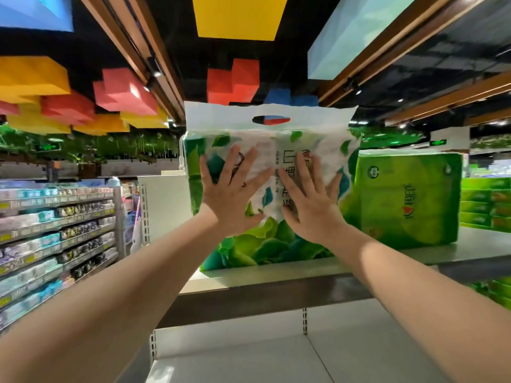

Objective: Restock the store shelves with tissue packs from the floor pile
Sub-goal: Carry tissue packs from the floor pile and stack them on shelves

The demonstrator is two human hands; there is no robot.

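White-and-green plastic-wrapped tissue pack with leaf print and a cut-out carry handle [272, 194] stands upright on the top metal shelf [276, 275], near its front edge, handle flap pointing up. Left hand [231, 194] flat against pack's front face, fingers straight and spread, pressing, not gripping. Right hand [309, 200] same, flat on the front face just right of the left hand, fingers straight and spread; thumbs close together near pack's middle. Both bare forearms reach up from the lower corners. Solid green plastic-wrapped tissue pack [409, 200] stands on the same shelf just right of the first pack, touching or nearly so, set further back. White lower shelf board [240, 357] below. Aisle shelving with small boxed goods [55, 233] at far left. More green packs stacked at far right [485, 205]. Coloured block panels, red and yellow [124, 92], hang from dark ceiling.
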